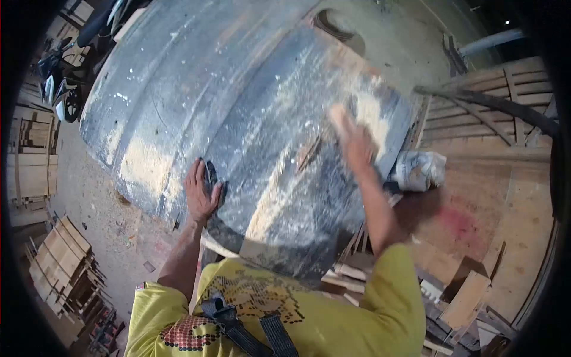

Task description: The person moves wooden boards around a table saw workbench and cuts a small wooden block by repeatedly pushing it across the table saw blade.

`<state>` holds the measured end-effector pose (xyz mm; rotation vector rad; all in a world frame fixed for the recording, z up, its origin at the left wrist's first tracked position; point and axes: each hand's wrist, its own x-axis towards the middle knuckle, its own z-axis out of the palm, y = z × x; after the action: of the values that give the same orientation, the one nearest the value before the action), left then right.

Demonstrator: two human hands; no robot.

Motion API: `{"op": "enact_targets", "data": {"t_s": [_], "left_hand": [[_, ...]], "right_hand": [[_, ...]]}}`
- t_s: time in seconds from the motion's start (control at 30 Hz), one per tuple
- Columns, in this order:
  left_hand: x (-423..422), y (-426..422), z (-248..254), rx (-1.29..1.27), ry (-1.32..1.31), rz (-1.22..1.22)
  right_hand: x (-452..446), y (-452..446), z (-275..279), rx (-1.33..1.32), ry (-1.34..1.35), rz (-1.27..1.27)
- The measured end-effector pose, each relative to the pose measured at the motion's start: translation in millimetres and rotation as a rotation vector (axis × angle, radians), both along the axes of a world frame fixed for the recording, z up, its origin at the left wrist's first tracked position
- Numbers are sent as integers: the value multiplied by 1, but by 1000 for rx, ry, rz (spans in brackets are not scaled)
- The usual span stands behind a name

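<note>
A large dark work surface (238,101), scuffed and streaked with pale sawdust, fills the middle of the view. My left hand (201,193) lies on its near edge with the fingers spread, beside a small black object (210,171). Over the right part of the surface is my right hand (358,146), blurred by motion, its fingers closed around a pale block-like object (341,119) that is too smeared to identify. A splintered brown piece of wood (308,153) lies between the two hands.
A whitish bucket (416,170) stands by the right edge. Wood offcuts (470,297) are piled at the lower right, and stacked boards (59,256) lie at the lower left. A motorcycle (65,95) is at the upper left. Coiled wire (333,25) lies beyond the surface.
</note>
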<state>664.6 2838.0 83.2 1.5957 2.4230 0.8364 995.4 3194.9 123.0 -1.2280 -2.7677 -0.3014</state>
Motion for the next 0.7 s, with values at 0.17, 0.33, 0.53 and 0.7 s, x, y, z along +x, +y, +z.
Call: {"op": "enact_targets", "data": {"t_s": [0.17,0.33,0.53,0.7], "left_hand": [[2,-5,1,26,-63,-10],[-1,1,-7,27,-40,18],[-9,1,0,29,-19,5],[3,4,-7,49,-67,36]], "right_hand": [[-15,10,2,-35,-64,-182],[20,1,12,-168,-98,-99],[-16,85,9,-34,36,-476],[-7,10,27,-187,-153,-303]]}}
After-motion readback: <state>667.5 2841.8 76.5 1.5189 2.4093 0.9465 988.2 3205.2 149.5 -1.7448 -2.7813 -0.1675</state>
